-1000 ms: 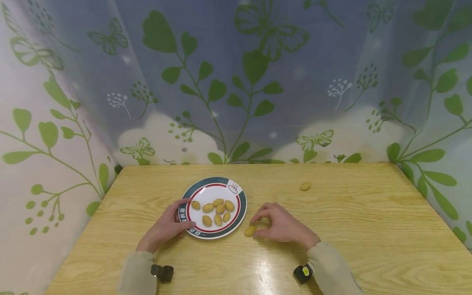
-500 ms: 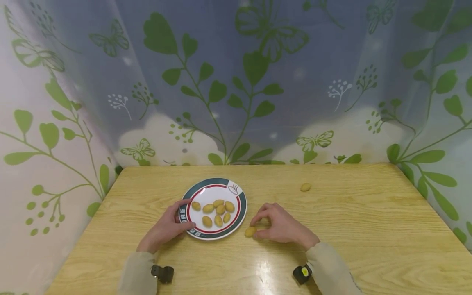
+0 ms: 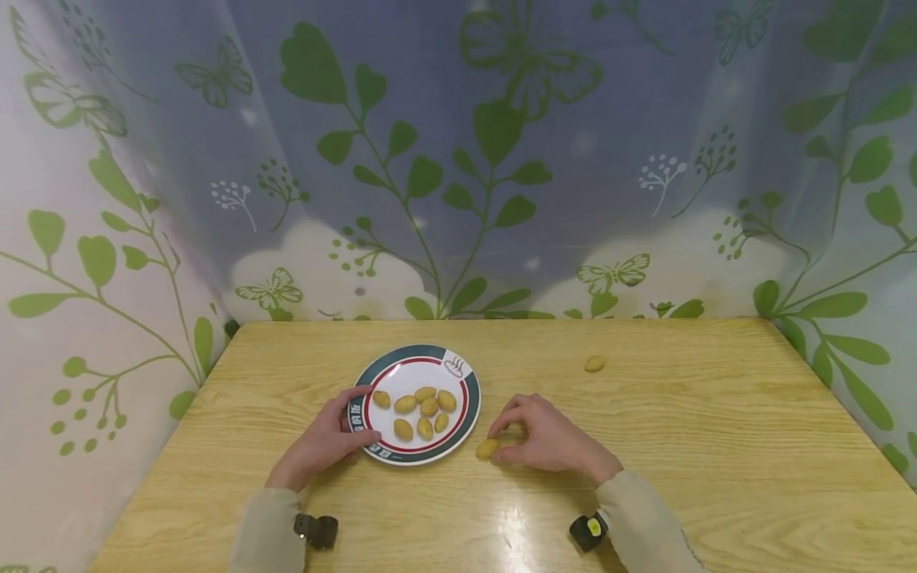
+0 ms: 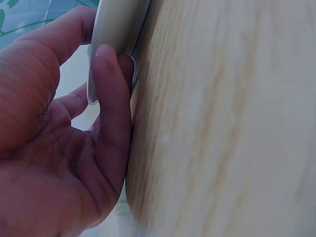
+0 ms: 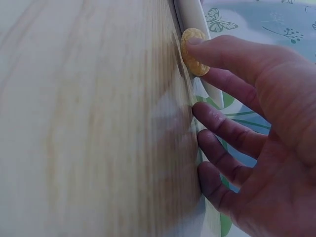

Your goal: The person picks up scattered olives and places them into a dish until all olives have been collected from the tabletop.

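Observation:
At the left of the table, my left hand (image 3: pixel 322 438) holds the rim of a round plate (image 3: pixel 469 402) with a white middle and a dark green and red border. In the left wrist view, the plate's edge (image 4: pixel 111 29) sits between the thumb and curled fingers. Several small yellow-brown oval fruits (image 3: pixel 403 430) lie on the plate. Just right of it, my right hand (image 3: pixel 540 438) pinches another oval fruit (image 3: pixel 488 450) at the tabletop. The right wrist view shows the thumb on this bumpy yellow fruit (image 5: pixel 193 54), the index finger behind it and the other fingertips against the wood.
One more oval fruit (image 3: pixel 595 364) lies alone toward the back right of the wooden table (image 3: pixel 716 414). Behind the table hangs a curtain (image 3: pixel 444 159) printed with leaves and butterflies. Each wrist carries a small black camera, the left camera (image 3: pixel 317 531) and the right camera (image 3: pixel 589 532).

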`<action>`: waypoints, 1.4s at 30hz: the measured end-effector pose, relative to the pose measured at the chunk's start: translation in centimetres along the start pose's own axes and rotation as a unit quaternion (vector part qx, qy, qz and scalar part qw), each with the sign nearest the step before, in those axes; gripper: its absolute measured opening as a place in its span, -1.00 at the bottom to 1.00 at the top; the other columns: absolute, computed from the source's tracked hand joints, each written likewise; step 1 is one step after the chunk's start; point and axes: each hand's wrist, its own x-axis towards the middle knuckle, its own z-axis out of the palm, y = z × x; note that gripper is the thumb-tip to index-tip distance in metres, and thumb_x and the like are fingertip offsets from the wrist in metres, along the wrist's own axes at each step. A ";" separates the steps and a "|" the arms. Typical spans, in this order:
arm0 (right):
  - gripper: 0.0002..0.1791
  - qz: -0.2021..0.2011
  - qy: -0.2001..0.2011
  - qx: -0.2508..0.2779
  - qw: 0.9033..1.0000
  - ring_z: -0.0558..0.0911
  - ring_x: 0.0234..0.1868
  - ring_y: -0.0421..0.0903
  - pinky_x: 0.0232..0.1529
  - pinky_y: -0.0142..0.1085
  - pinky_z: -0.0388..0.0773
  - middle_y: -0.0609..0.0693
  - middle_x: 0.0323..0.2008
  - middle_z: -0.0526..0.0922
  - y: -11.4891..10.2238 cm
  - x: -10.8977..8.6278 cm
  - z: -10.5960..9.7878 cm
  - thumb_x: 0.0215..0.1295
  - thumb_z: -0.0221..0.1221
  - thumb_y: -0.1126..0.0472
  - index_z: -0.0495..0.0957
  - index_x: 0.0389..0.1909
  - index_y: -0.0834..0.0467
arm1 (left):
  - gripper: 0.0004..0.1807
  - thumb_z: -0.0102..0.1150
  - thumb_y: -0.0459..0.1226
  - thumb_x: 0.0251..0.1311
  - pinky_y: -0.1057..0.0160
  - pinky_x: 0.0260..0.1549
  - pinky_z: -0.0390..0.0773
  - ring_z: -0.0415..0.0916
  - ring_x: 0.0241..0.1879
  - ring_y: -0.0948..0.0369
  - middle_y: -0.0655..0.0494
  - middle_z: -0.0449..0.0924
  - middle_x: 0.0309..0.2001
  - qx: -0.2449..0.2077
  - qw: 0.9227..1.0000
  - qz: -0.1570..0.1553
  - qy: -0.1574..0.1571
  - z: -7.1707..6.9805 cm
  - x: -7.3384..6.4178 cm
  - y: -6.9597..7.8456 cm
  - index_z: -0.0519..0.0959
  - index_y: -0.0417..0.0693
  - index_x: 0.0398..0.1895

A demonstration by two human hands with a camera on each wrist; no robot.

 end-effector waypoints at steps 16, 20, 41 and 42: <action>-0.75 0.003 0.008 0.045 0.999 0.67 -0.09 -0.14 0.02 -0.24 0.60 -0.17 -0.17 0.73 0.5 0.0 -1.0 0.17 0.46 0.03 0.74 -0.15 -0.03 | -0.12 0.46 -0.15 0.20 0.23 -0.04 0.50 0.37 0.19 -0.02 -0.20 0.21 0.42 0.009 1.000 -0.014 -0.001 0.0 -0.1 0.1 0.22 0.09 0.55; -0.75 0.005 0.015 0.050 0.999 0.66 -0.12 -0.17 -0.01 -0.28 0.60 -0.17 -0.18 0.72 0.5 0.2 -1.1 0.17 0.46 0.05 0.73 -0.14 -0.02 | -0.12 0.46 -0.20 0.19 0.23 -0.12 0.60 0.50 0.04 0.05 -0.21 0.36 0.33 -0.006 1.000 -0.013 -0.004 0.0 -0.3 0.5 0.24 0.05 0.55; -0.79 -0.010 0.071 0.098 0.993 0.66 -0.13 -0.06 -0.27 -0.39 0.60 -0.11 -0.19 0.74 -1.1 3.4 -2.2 0.21 0.44 0.09 0.75 -0.14 -0.02 | -0.17 0.42 -0.30 0.22 0.30 -0.42 0.63 0.57 -0.43 0.21 -0.11 0.63 -0.15 -0.051 0.998 -0.039 0.003 0.1 -0.3 0.9 0.24 0.04 0.53; -0.79 -0.008 0.070 0.100 0.993 0.66 -0.13 -0.07 -0.26 -0.38 0.60 -0.11 -0.19 0.74 -1.2 3.6 -2.2 0.21 0.44 0.08 0.75 -0.14 -0.02 | -0.16 0.42 -0.30 0.21 0.30 -0.42 0.64 0.57 -0.43 0.21 -0.10 0.63 -0.15 -0.054 0.998 -0.041 0.004 0.1 -0.3 0.9 0.25 0.05 0.53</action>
